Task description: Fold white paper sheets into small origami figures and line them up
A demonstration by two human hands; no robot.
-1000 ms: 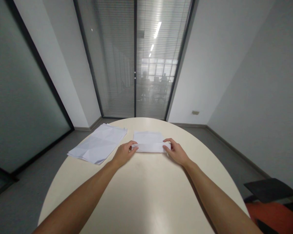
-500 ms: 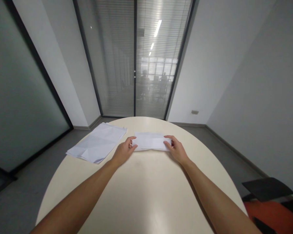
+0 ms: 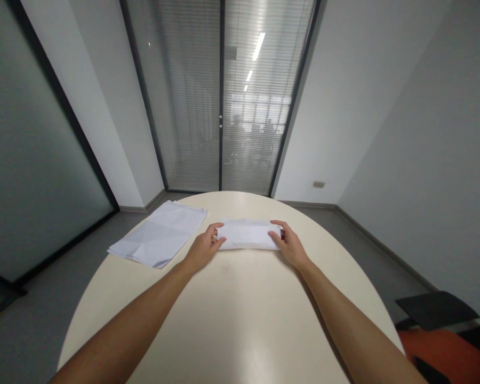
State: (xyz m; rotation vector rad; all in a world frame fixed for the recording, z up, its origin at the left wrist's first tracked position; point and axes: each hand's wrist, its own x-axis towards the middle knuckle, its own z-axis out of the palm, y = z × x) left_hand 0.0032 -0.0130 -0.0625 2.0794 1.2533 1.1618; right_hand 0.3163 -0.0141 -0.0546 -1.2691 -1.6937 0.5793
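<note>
The folded sheet (image 3: pixel 248 236) lies on the far part of the counter (image 3: pixel 240 309), right of the loose papers (image 3: pixel 160 232). It should handle as light, thin and limp, easily creased or skewed, so the two short ends look the best places to hold. The fingers of the left hand (image 3: pixel 204 249) pinch its left end; those of the right hand (image 3: pixel 291 246) grasp its right end. Compared with one second ago, the near flap reaches farther over, leaving only a narrow far strip uncovered.
</note>
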